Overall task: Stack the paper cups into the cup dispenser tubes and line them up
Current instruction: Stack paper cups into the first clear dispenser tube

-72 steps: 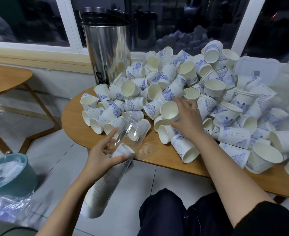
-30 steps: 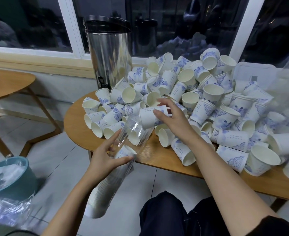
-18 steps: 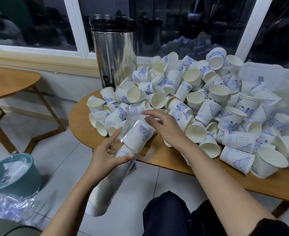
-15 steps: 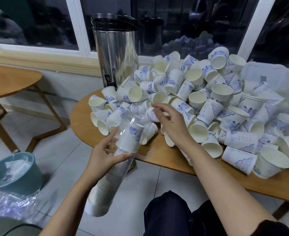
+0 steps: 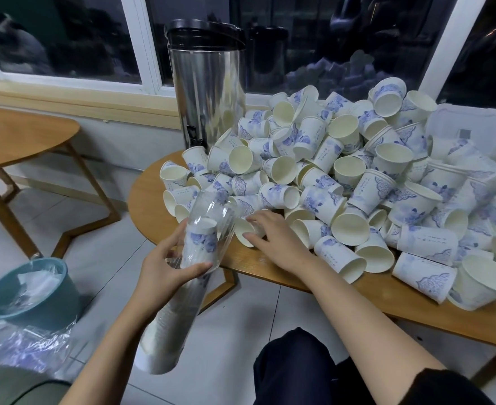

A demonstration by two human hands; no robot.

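One clear tube (image 5: 209, 216) in left grip (image 5: 161, 273)

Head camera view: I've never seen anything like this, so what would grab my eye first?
A huge jumbled heap of blue-patterned paper cups covers most of the round wooden table, right of centre. In front, the left hand grips a clear tube already holding nested cups, while the right hand reaches to the heap's near edge. A tall steel urn stands behind the heap by the window.
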